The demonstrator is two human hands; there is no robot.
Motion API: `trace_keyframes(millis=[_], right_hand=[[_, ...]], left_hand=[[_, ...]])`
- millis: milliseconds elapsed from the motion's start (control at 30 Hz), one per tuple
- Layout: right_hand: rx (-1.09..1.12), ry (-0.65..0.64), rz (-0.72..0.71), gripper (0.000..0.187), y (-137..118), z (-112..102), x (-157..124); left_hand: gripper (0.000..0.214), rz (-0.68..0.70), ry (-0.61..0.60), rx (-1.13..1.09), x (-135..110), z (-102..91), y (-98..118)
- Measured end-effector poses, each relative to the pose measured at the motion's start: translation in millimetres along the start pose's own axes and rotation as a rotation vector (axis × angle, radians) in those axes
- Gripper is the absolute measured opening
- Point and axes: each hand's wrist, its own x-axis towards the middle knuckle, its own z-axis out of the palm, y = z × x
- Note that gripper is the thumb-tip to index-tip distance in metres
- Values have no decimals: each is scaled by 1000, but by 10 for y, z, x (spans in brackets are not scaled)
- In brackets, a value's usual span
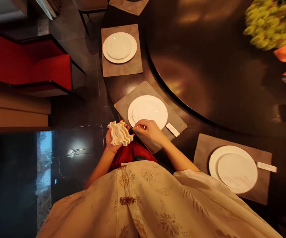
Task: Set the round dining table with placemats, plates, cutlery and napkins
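My left hand (110,138) is closed around a stack of white, wavy ceramic pieces (121,133) that look like chopstick rests, held at the table's edge. My right hand (148,129) is over the near rim of a white plate stack (151,110), with its fingers bent together; whether anything is between them is hidden. To the right of these plates, a white chopstick rest (172,129) lies on the grey-brown placemat (177,120).
Another setting has white plates (236,167) and a white chopstick rest (266,166). Further left, plates (119,48) sit on a placemat (121,70). A dark turntable (207,86) fills the table's middle, near green foliage (272,23). A red chair (51,72) stands left.
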Motion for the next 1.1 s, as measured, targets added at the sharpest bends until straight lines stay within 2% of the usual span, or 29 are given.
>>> trace_keyframes(millis=[100, 300, 400, 500, 600, 700, 767, 867, 967, 1033, 1100], right_hand=[[-125, -93, -41, 24, -395, 312, 475], [-243, -35, 141, 22, -689, 672, 1476], [-278, -27, 180, 22, -882, 809, 1895], [-298, 23, 223, 21, -1056, 838, 2226], [-271, 107, 245, 19, -1059, 666, 2528], [-203, 201, 258, 25, -716, 315, 2883], [-199, 276, 289, 31, -270, 48, 3152], [-224, 321, 410, 35, 559, -290, 3545], [-206, 308, 579, 32, 1261, -497, 3856], [-182, 283, 657, 31, 1545, -577, 4002], [-133, 243, 693, 31, 1694, -632, 4099]], left_hand=[[53, 17, -8, 32, 233, -43, 392], [53, -29, -136, 81, 604, -142, 1423], [55, -55, -144, 115, 760, -148, 1901], [55, -85, -106, 114, 945, -151, 2267], [51, -138, -73, 80, 1175, -169, 2549], [47, -222, -84, 61, 1439, -182, 2816], [46, -230, -82, 62, 1625, -175, 3017], [47, -192, -40, 89, 1915, -133, 3382], [49, -152, -18, 76, 2228, -45, 3814], [48, -142, -2, 59, 2452, 47, 4116], [48, -141, 26, 66, 2692, 163, 4402]])
